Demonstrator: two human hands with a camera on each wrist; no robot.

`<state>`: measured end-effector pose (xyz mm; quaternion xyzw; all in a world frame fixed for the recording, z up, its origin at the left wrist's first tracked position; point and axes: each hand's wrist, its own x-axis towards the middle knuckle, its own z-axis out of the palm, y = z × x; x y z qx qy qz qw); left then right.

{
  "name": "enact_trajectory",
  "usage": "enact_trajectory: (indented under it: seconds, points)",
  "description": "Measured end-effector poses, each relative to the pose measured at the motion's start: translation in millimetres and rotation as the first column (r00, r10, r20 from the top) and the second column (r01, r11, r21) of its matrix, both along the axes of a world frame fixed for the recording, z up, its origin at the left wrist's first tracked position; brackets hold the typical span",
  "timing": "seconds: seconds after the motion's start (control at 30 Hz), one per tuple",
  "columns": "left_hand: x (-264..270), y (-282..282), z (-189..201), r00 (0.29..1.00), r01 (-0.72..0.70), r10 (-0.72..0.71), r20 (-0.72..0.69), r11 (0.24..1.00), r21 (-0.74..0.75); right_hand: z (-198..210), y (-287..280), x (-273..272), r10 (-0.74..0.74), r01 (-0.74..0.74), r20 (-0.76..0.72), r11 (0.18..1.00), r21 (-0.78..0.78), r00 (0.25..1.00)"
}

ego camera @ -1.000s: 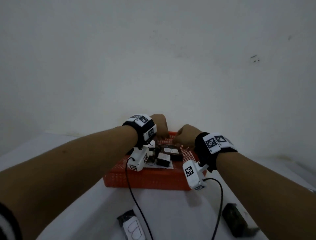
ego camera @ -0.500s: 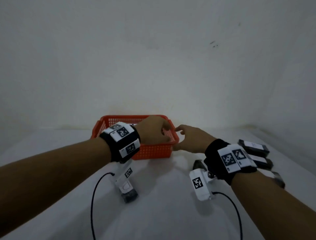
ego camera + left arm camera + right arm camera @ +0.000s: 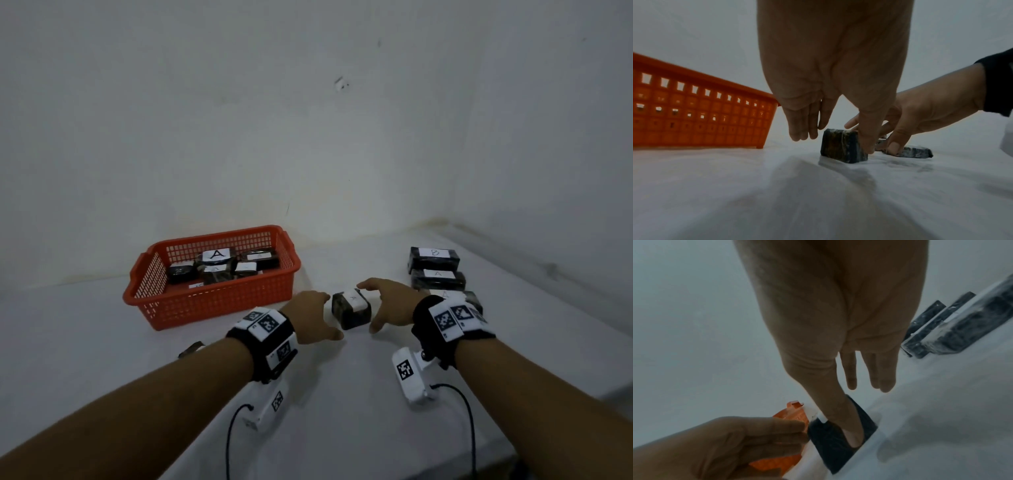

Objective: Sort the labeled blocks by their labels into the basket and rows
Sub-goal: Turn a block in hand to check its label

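Observation:
A dark block with a white A label (image 3: 351, 308) stands on the white table between my hands, right of the orange basket (image 3: 219, 303). My left hand (image 3: 325, 317) flanks its left side, fingers (image 3: 801, 129) straight and thumb (image 3: 866, 139) at the near corner. My right hand (image 3: 375, 308) brackets the right side, with the thumb (image 3: 840, 417) along the block (image 3: 830, 443) and the fingers straight. Neither hand curls round it. Several A-labeled blocks (image 3: 216, 255) lie in the basket. A row at the right holds a B block (image 3: 434, 257) and an A block (image 3: 438, 278).
A third block of the row (image 3: 471, 297) is partly hidden behind my right wrist. A small dark piece (image 3: 191, 349) lies left of my left wrist. The wall rises close behind, and the table edge (image 3: 565, 401) runs at the right.
Both hands have left the basket and moved right and down to the table. They now flank the A block there. The head view has swung right, which brings the row into sight.

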<state>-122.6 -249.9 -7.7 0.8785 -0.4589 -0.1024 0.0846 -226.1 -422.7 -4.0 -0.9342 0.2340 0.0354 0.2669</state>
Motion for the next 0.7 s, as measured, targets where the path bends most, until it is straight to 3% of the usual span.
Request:
enact_trajectory:
  seconds: [0.4,0.7]
  points:
    - [0.3,-24.6,-7.5,0.993,-0.092,0.076,-0.095,0.981,-0.171,-19.2,-10.2,22.8,0.001,-0.005,0.158,1.000,0.027,0.987]
    - [20.8,11.0,-9.6,0.926,-0.156,-0.007,-0.377,0.903,-0.400,-14.5,2.2,-0.5,-0.047,-0.087,0.335,0.924,0.374,0.941]
